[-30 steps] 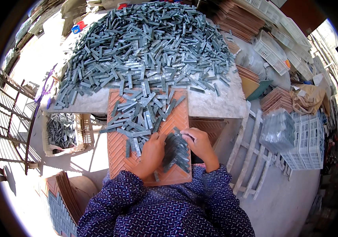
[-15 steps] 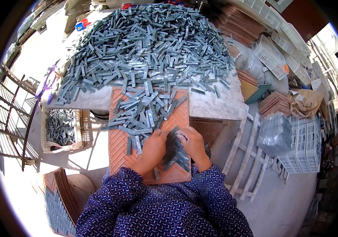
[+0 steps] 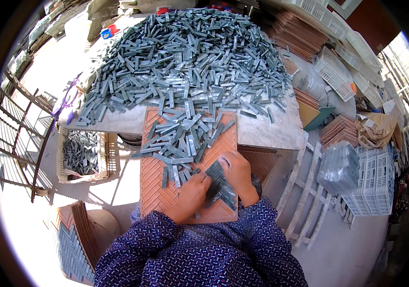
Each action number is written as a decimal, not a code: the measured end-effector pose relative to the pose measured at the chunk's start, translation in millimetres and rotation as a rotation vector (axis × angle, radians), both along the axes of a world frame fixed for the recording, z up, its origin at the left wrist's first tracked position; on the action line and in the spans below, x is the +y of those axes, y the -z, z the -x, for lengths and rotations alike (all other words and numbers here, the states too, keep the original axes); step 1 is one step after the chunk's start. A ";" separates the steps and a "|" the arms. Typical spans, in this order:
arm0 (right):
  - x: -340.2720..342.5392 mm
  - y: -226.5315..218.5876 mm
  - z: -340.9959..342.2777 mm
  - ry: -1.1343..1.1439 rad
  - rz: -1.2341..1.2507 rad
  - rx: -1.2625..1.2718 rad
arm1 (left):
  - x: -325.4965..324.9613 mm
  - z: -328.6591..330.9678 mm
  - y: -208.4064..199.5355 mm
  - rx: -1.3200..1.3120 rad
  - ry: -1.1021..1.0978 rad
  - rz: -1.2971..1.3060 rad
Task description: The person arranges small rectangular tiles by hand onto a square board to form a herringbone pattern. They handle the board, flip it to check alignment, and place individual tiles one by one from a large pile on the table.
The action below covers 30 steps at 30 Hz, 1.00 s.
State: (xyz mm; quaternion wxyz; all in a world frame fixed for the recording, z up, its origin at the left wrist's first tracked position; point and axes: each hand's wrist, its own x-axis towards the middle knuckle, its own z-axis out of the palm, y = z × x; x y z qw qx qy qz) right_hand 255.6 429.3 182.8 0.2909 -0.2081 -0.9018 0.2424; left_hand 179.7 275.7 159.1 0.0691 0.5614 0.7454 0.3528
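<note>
An orange mould board (image 3: pixel 153 193) with herringbone grooves lies in front of me, its far end at the table's edge. Grey-green stone strips (image 3: pixel 221 185) fill some grooves at its near right in a herringbone pattern. My left hand (image 3: pixel 191 193) is closed at the left side of these laid strips, its fingertips partly hidden. Over their far right edge, my right hand (image 3: pixel 237 171) bends with thumb and fingers drawn together; whatever it pinches is too small to make out. Loose stone strips (image 3: pixel 185 136) are heaped on the board's far half, beyond both hands.
A large pile of stone strips (image 3: pixel 190 62) covers the table (image 3: pixel 274 131). Below it at left stands a cream crate (image 3: pixel 103 155) of strips. Stacked boards (image 3: pixel 82 234) stand at lower left. A wooden pallet (image 3: pixel 300 191) and white crates (image 3: pixel 369 184) are at right.
My left hand has shifted nearer to me along the laid strips, and my right hand remains over their far right part. The whole view has shifted slightly.
</note>
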 end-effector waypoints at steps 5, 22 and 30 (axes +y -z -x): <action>29.9 4.3 50.3 0.118 0.226 -0.059 | -0.1 0.7 0.5 -0.071 0.004 0.041; 75.2 18.7 -42.5 0.086 0.632 -0.128 | 6.8 -14.3 22.4 -0.093 0.032 -0.127; 35.5 -5.0 -11.3 0.003 0.257 -0.164 | -1.7 0.4 1.1 -0.087 -0.011 0.047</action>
